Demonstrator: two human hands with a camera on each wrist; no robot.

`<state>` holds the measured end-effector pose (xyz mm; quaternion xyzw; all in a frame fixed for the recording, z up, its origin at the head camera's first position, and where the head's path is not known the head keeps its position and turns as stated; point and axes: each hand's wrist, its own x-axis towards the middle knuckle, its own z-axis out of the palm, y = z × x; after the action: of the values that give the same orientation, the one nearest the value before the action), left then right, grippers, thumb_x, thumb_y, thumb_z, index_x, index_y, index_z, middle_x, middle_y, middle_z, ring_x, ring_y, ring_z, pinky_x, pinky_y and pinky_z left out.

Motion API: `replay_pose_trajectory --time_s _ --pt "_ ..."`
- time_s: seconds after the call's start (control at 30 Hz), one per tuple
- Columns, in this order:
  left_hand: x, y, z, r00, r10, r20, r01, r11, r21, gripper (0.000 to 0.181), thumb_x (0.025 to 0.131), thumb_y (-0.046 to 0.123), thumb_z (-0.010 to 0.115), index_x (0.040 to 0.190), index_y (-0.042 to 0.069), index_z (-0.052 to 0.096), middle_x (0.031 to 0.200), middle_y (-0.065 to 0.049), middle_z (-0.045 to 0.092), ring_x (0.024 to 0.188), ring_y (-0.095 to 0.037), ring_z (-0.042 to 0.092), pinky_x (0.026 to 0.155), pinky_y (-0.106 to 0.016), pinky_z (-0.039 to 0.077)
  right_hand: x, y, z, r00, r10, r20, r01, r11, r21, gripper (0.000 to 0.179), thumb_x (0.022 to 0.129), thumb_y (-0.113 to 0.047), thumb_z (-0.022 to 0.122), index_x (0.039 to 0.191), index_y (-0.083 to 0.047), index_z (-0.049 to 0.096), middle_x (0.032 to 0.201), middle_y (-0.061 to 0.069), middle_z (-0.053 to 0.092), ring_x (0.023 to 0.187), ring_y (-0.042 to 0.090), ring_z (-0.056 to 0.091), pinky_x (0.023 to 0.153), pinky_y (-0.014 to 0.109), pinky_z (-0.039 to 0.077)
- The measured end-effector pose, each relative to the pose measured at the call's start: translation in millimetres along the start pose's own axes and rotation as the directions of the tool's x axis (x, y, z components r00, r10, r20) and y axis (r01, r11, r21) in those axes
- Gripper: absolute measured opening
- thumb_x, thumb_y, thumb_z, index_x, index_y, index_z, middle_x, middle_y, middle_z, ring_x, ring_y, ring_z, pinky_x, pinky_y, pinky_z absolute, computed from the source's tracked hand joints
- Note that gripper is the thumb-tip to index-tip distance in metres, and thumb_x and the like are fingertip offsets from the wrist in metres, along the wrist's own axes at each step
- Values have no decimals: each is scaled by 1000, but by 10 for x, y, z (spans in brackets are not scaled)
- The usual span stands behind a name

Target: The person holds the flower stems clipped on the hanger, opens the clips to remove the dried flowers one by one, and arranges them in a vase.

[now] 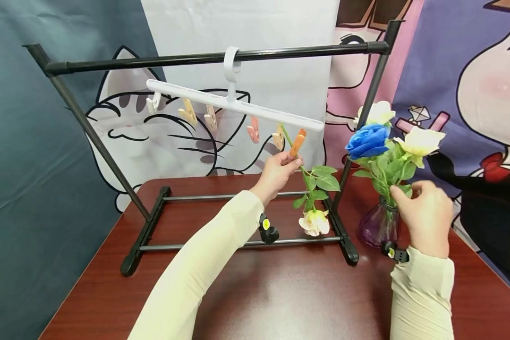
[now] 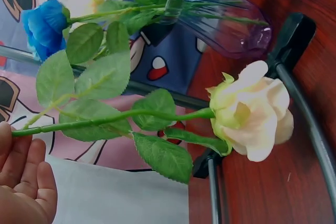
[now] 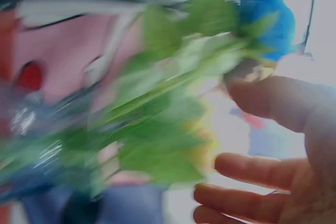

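My left hand (image 1: 278, 172) pinches the green stem of a pale cream-pink rose (image 1: 314, 223) just below an orange clothespin (image 1: 298, 142). The rose hangs head down, leaves midway along its stem. The stem's top reaches up beside the clothespin; whether the clothespin grips it I cannot tell. On the right, my right hand (image 1: 427, 217) is beside the leaves above a purple glass vase (image 1: 371, 225), which holds a blue rose (image 1: 367, 141) and several white ones. In the blurred right wrist view, this hand's thumb and fingers (image 3: 257, 170) stand apart around the flowers.
A white hanger (image 1: 233, 105) hangs tilted, right end lower, from a black rack's bar (image 1: 174, 60). Several pastel clothespins, one of them pink (image 1: 253, 130), dangle from it. The rack's feet (image 1: 146, 236) stand on the reddish-brown table (image 1: 280, 293). Printed cloth hangs behind.
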<state>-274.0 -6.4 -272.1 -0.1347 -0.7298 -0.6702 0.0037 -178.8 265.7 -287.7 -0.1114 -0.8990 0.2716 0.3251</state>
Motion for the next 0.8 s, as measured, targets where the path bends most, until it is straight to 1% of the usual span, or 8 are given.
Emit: replay_pose_trajectory --time_s 0.07,0.17,0.23,0.33,0.43,0.57,0.73,0.8 --pt "-11 -18 -2 1000 8 -7 -8 1000 0 20 91 14 59 105 0 64 105 -16 68 93 -23 63 74 -22 49 5 -211 -45 993 9 -117 1 996 86 48 81 -30 63 106 11 58 98 34 58 95 51 49 82 56 35" --pt "-30 -35 -4 1000 16 -23 -16 1000 0 19 91 12 59 104 -1 65 103 -17 68 91 -25 64 73 -22 50 18 -522 -83 964 -24 -263 85 971 223 43 80 -24 64 108 9 59 100 30 58 99 45 49 87 51 34" --pt "-35 -40 4 999 26 -24 -26 1000 -6 19 91 11 59 104 -2 65 102 -17 68 89 -23 65 72 -21 50 25 -709 -95 948 -68 -312 157 951 268 38 81 -21 65 106 7 60 98 27 60 96 41 52 84 48 36" --pt "-46 -34 28 999 41 -23 -41 999 -14 19 91 11 59 104 -2 65 102 -17 68 86 -20 65 73 -21 51 32 -946 -61 941 -156 -302 251 917 311 32 82 -18 64 103 6 63 96 23 64 90 35 58 77 41 40" --pt "-59 -31 56 999 41 -19 -42 998 -38 19 91 10 59 104 -3 65 103 -19 67 88 -23 66 76 -22 52 55 -1128 45 944 -259 -206 316 890 327 29 83 -20 64 101 4 65 93 19 68 83 31 63 72 36 43" --pt "-74 -15 76 999 43 -19 -44 998 -48 20 90 9 59 104 -4 65 104 -21 67 94 -27 65 79 -23 52 134 -1327 241 940 -336 54 291 877 382 36 86 -29 63 106 1 63 96 17 69 84 28 65 72 37 49" --pt "-97 2 83 999 36 -31 -36 999 5 20 90 12 60 102 -3 66 101 -18 68 93 -21 65 79 -23 51 251 -1501 478 882 -290 371 72 862 502 53 86 -42 61 121 -2 57 112 17 64 97 28 62 66 33 51" --pt "-113 2 86 999 37 -34 -36 999 19 20 89 13 61 100 -4 66 101 -17 68 92 -17 64 80 -24 51 274 -1546 567 866 -257 429 -43 816 576 56 86 -42 62 125 -3 55 117 16 62 100 25 60 66 27 51"
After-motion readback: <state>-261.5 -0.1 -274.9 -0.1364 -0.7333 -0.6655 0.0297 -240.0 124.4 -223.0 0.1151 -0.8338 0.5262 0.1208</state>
